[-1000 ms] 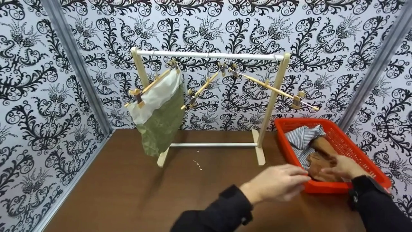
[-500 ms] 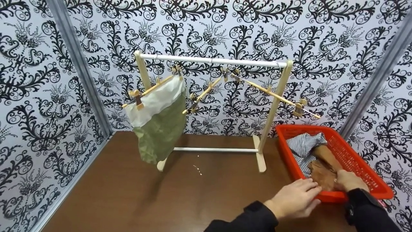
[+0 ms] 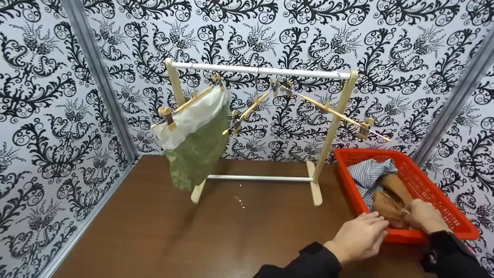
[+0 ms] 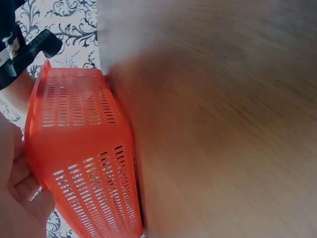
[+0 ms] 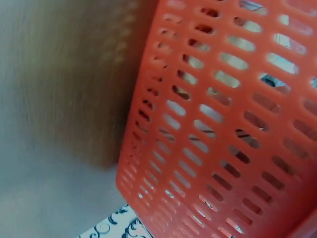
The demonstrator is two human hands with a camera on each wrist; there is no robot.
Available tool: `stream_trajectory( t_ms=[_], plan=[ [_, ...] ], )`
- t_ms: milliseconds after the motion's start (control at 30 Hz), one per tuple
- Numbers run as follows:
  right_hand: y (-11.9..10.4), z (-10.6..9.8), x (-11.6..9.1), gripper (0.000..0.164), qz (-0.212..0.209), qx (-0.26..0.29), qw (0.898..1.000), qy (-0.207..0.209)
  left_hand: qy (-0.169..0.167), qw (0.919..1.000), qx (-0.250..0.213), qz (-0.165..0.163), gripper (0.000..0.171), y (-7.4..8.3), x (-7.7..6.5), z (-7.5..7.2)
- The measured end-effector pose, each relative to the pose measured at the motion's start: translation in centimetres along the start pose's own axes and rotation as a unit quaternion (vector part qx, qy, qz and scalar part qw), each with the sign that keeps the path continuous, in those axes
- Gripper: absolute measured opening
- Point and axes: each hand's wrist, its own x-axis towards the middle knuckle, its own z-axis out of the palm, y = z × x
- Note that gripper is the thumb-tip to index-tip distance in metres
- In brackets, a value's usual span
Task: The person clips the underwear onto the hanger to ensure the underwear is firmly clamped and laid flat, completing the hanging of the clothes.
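In the head view, my right hand (image 3: 426,217) reaches into the red plastic basket (image 3: 349,189) and pinches a brown cloth (image 3: 388,208) near the front wall. My left hand (image 3: 359,236) lies at the basket's front left corner, its fingers extended over the rim beside the brown cloth. The left wrist view has that hand (image 4: 22,186) against the rim from outside. A grey-and-white striped cloth (image 3: 368,173) lies behind the brown one. In the right wrist view only the slotted basket wall (image 5: 223,109) and the tabletop show; the right hand is out of that frame.
A small wooden rack (image 3: 337,116) with a white top bar (image 3: 262,70) stands behind. From it hang a green-and-white cloth (image 3: 198,146) clipped to a hanger, plus two bare clip hangers, one in the middle (image 3: 251,110) and one at right (image 3: 328,110). Patterned walls enclose the brown table (image 3: 154,231).
My left hand has moved right to the basket's corner. My right hand has lowered onto the brown cloth and closed its fingers on it, and the cloth has bunched up slightly.
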Motion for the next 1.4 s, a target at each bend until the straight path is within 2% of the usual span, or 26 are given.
stream_trajectory(
  t_ms=[100,200,300,333,400,433,467,500,567,633,667,733,767,833,900,1000,1100,1167,1200,1300,1400],
  plan=[
    [-0.4,-0.7,-0.2,0.024,-0.008,0.069,0.997,0.020,-0.040,0.9976,-0.054,-0.018,0.038,-0.5,0.5,-0.6],
    [-1.4,-1.9,-0.7,0.035,-0.025,0.101,0.992,0.064,-0.049,0.9940,-0.092,-0.036,0.044,-1.4,0.6,-0.9],
    [-3.1,-2.7,-1.2,0.037,-0.053,0.097,0.985,0.130,-0.020,0.9918,-0.115,-0.051,0.052,-2.5,0.3,-1.0],
    [-3.8,-2.9,-1.4,0.039,-0.056,0.116,0.981,0.145,-0.008,0.9907,-0.123,-0.059,0.055,-2.8,0.1,-1.2],
    [-5.5,-3.0,-1.8,0.036,-0.056,0.208,0.966,0.145,0.011,0.9860,-0.146,-0.079,0.063,-3.4,-0.2,-1.5],
    [-6.4,-3.0,-2.0,0.031,-0.048,0.275,0.951,0.134,0.019,0.9837,-0.155,-0.089,0.066,-3.7,-0.3,-1.8],
    [-7.3,-3.0,-2.1,0.025,-0.042,0.353,0.927,0.120,0.024,0.9810,-0.164,-0.100,0.070,-3.9,-0.4,-2.0],
    [-8.2,-3.0,-2.3,0.019,-0.032,0.435,0.894,0.102,0.031,0.9782,-0.173,-0.111,0.073,-4.2,-0.6,-2.2],
    [-10.1,-3.0,-2.6,0.014,-0.017,0.573,0.817,0.068,0.048,0.9717,-0.194,-0.126,0.077,-4.7,-0.9,-2.6],
    [-11.9,-2.8,-2.9,0.017,-0.020,0.658,0.752,0.045,0.065,0.9643,-0.215,-0.141,0.080,-5.2,-1.2,-2.9],
    [-12.8,-2.6,-3.0,0.018,-0.027,0.687,0.725,0.036,0.075,0.9602,-0.225,-0.147,0.081,-5.5,-1.4,-3.1],
    [-14.7,-2.1,-3.2,0.016,-0.035,0.723,0.690,0.025,0.100,0.9518,-0.246,-0.155,0.083,-6.0,-2.0,-3.3],
    [-15.6,-1.8,-3.3,0.016,-0.039,0.735,0.676,0.021,0.115,0.9478,-0.253,-0.157,0.083,-6.3,-2.3,-3.5],
    [-17.5,-1.1,-3.4,0.013,-0.040,0.746,0.665,0.015,0.147,0.9376,-0.273,-0.157,0.082,-6.8,-3.0,-3.6],
    [-19.2,-0.3,-3.6,0.011,-0.040,0.748,0.662,0.011,0.178,0.9298,-0.284,-0.152,0.077,-7.3,-3.8,-3.8],
    [-21.4,0.8,-4.0,0.011,-0.046,0.743,0.667,0.006,0.212,0.9153,-0.308,-0.150,0.067,-8.0,-5.2,-4.0],
    [-23.1,1.9,-4.6,0.014,-0.057,0.750,0.659,-0.002,0.228,0.9042,-0.321,-0.166,0.054,-8.6,-6.7,-4.2],
    [-24.0,2.5,-4.8,0.015,-0.068,0.764,0.642,-0.008,0.235,0.8978,-0.326,-0.180,0.046,-8.9,-7.7,-4.4],
    [-24.3,2.8,-4.9,0.016,-0.074,0.773,0.630,-0.011,0.238,0.8948,-0.328,-0.187,0.042,-9.1,-8.3,-4.5],
    [-25.0,3.6,-5.2,0.016,-0.097,0.801,0.591,-0.021,0.238,0.8906,-0.332,-0.201,0.032,-9.9,-9.9,-5.2],
    [-25.0,4.3,-5.4,0.020,-0.123,0.818,0.561,-0.034,0.227,0.8905,-0.334,-0.210,0.030,-11.0,-11.4,-6.3]
  ],
)
